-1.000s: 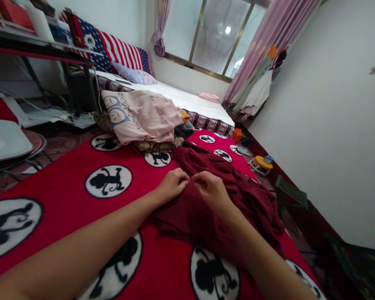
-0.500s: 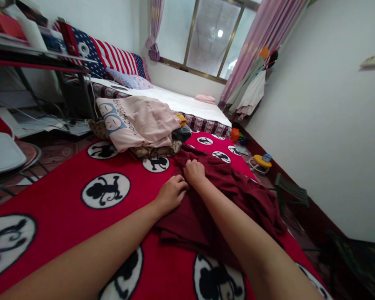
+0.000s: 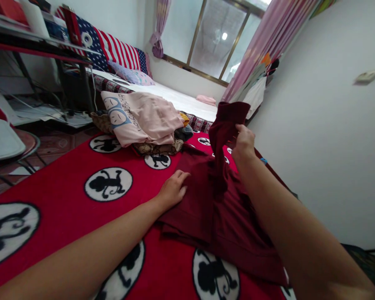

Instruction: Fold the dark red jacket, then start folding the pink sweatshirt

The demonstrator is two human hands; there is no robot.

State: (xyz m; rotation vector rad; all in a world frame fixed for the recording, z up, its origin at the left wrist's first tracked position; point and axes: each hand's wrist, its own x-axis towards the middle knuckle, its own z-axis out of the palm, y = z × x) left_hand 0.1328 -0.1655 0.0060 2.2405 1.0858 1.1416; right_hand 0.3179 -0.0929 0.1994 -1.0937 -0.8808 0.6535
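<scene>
At far left stands a cluttered bench (image 3: 43,51), with a white-seated chair (image 3: 3,139) below. A red blanket (image 3: 61,198) with monkey-print circles spreads rightward, bearing a clothes pile (image 3: 150,116); behind lies a white-topped bed (image 3: 171,91) under a window (image 3: 217,37). The left hand (image 3: 172,191) rests loosely curled on a maroon garment (image 3: 195,204) lying on the blanket; whether its fingers grip cloth, I cannot tell. The right hand's (image 3: 244,141) fingers are closed on its raised, sleeve-like part, before a pale wall (image 3: 325,137).
</scene>
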